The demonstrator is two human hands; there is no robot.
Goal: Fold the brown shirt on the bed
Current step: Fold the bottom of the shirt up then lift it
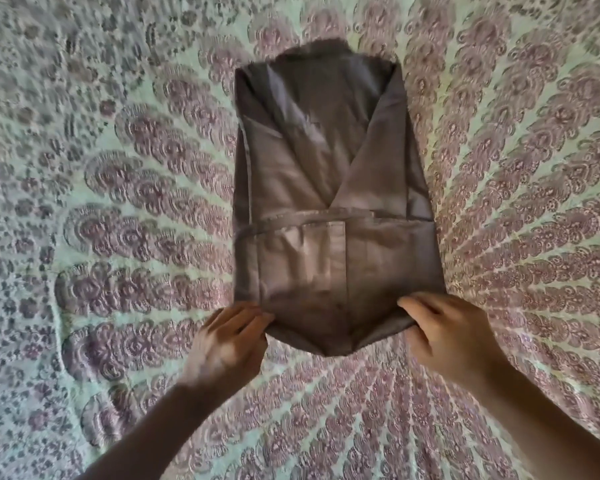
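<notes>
The brown shirt (329, 188) lies on the bed as a narrow upright rectangle, both sides and sleeves folded inward across its middle. Its lower part is doubled upward, with a hem band running across the middle of the rectangle. My left hand (231, 336) pinches the near left corner of that fold. My right hand (444, 332) pinches the near right corner. Between the hands the near edge sags in a curve, slightly raised off the bed.
The bedspread (118, 202) is pale green with a radiating purple feather-and-flower print and covers the whole view around the shirt. Both my forearms come in from the bottom edge.
</notes>
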